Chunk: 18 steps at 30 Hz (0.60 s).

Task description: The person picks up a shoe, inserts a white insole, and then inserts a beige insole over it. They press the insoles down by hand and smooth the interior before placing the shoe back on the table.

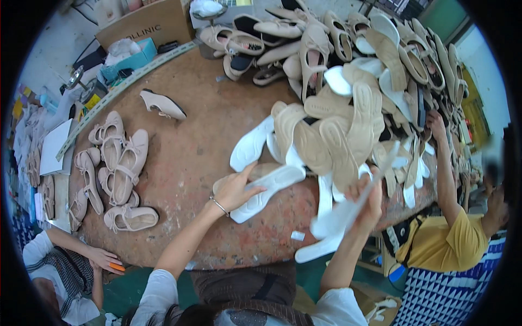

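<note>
Meanwhile left hand (234, 190) fingers spread flat on white insole (266, 190) — right hand (367, 198) fingers grip white insoles (340, 220).

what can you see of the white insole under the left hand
The white insole is a long, flat foot-shaped piece, pale and smooth, perhaps foam. It lies on the brown worktable, running from lower left to upper right, its far end near the heap of beige insoles. The left hand rests on its near half, fingers spread. A beige piece lies partly beneath it.

Brown cardboard box (147, 24) with dark lettering beyond the round table's (190, 157) far-left edge; open teal box (128, 57) just before it, nearer the table.
</note>
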Tool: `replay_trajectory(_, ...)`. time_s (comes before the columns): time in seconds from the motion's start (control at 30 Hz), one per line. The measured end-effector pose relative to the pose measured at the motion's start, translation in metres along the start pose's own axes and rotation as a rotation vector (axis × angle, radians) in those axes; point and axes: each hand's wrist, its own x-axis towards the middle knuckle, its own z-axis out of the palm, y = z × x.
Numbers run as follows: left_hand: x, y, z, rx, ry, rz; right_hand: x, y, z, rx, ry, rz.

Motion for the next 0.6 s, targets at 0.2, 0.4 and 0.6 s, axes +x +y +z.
replay_trajectory(0.2, 0.167, 0.004, -0.080, -0.189, 0.496, -0.055, -0.046, 0.033, -0.005, 0.071, 0.045, 0.217)
replay_trajectory(0.4, 0.329, -0.024, -0.122, 0.128, 0.625, -0.500, -0.097, 0.075, 0.002, 0.354, 0.047, 0.674)
replay_trajectory(0.6, 0.317, -0.078, -0.161, -0.291, 0.673, -0.441, -0.093, 0.073, -0.003, 0.438, 0.114, 0.749)
